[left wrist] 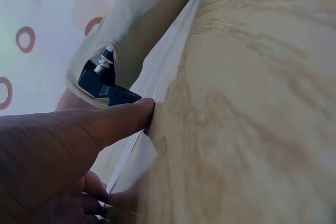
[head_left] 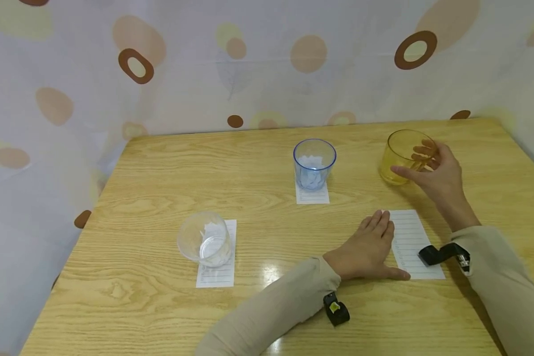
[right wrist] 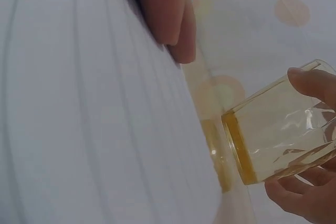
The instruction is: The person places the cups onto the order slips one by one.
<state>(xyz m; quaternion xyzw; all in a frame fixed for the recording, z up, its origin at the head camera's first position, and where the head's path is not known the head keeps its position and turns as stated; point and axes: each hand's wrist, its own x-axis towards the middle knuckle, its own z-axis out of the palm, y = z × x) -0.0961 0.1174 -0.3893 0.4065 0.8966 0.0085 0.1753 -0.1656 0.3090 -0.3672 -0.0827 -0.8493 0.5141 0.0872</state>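
My right hand (head_left: 445, 178) grips a yellow transparent glass (head_left: 390, 165) at the back right, thumb on the near side and fingers round the far side. In the right wrist view the glass (right wrist: 278, 129) looks tilted, its thick amber base towards the table; I see nothing inside it. My left hand (head_left: 367, 247) lies on the left edge of a lined paper sheet (head_left: 411, 232), fingers straight and pointing away, thumb spread along the near edge. The left wrist view shows the thumb (left wrist: 115, 121) low at the tabletop. The right forearm passes over the sheet's right side.
A blue-rimmed glass (head_left: 315, 170) with white paper scraps stands on a lined slip (head_left: 312, 199) at the back middle. To the left, a clear glass (head_left: 204, 242), also holding white scraps, stands on another slip (head_left: 215, 281). A patterned curtain (head_left: 267, 64) hangs behind the wooden table (head_left: 151, 183).
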